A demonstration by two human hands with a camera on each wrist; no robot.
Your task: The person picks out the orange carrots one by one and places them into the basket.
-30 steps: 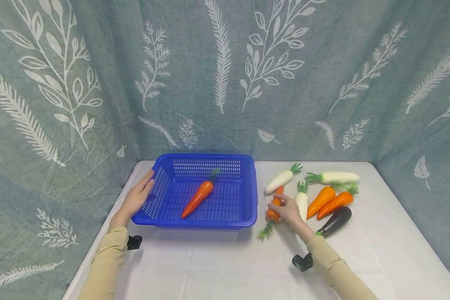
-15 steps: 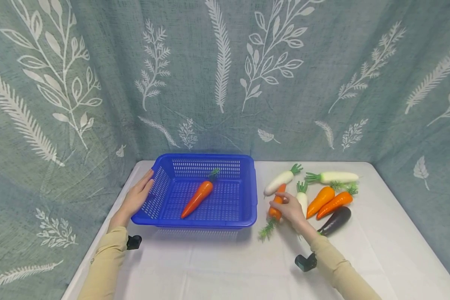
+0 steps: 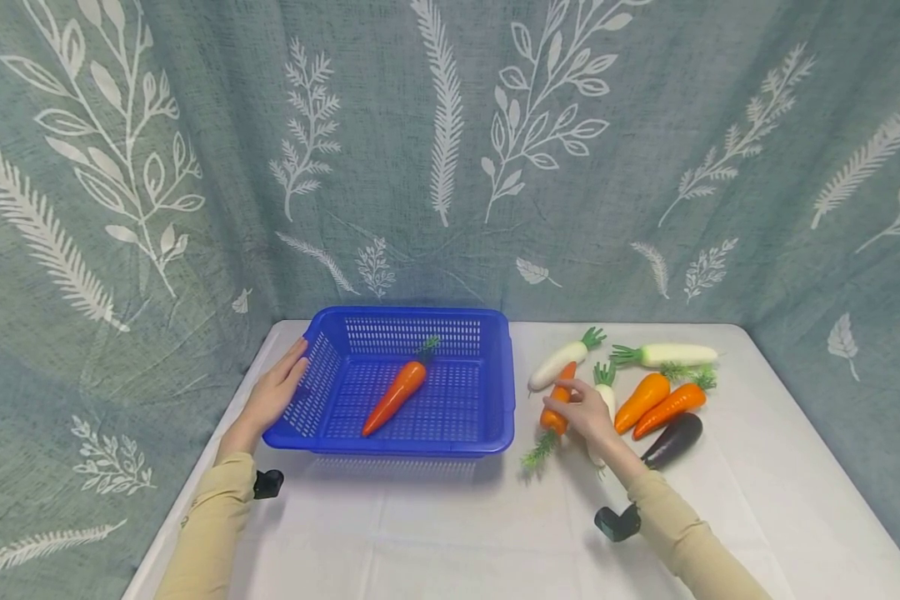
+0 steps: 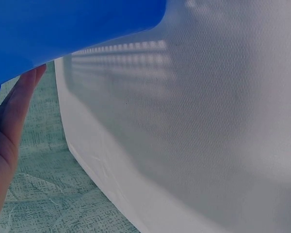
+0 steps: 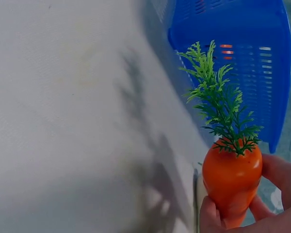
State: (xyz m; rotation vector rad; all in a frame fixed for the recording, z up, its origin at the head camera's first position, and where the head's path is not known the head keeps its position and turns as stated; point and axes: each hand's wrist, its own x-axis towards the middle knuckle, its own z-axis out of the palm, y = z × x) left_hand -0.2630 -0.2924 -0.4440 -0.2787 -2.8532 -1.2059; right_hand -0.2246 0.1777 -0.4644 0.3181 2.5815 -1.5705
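My right hand (image 3: 587, 413) pinches an orange carrot (image 5: 233, 179) round its thick body, its leafy green top pointing toward the basket in the right wrist view. In that view the leaves cast a shadow on the cloth, apart from them. My left hand (image 3: 273, 392) lies with straight fingers against the left rim of a blue plastic basket (image 3: 412, 450). Inside the basket a single red-orange carrot (image 3: 396, 400) rests diagonally. Beside the right hand lie a white radish (image 3: 558, 365) and another white radish (image 3: 606, 400), the latter partly hidden by the hand.
Farther right on the white-covered table (image 3: 435, 533) lie a third white radish (image 3: 678, 355), a fat orange carrot (image 3: 642, 402), a slimmer carrot (image 3: 671, 410) and a dark eggplant (image 3: 675, 440). A patterned curtain (image 3: 420, 167) hangs behind and at both sides.
My right hand has shifted slightly right and away from me with the carrot in its fingers. The left hand and the basket have stayed in place.
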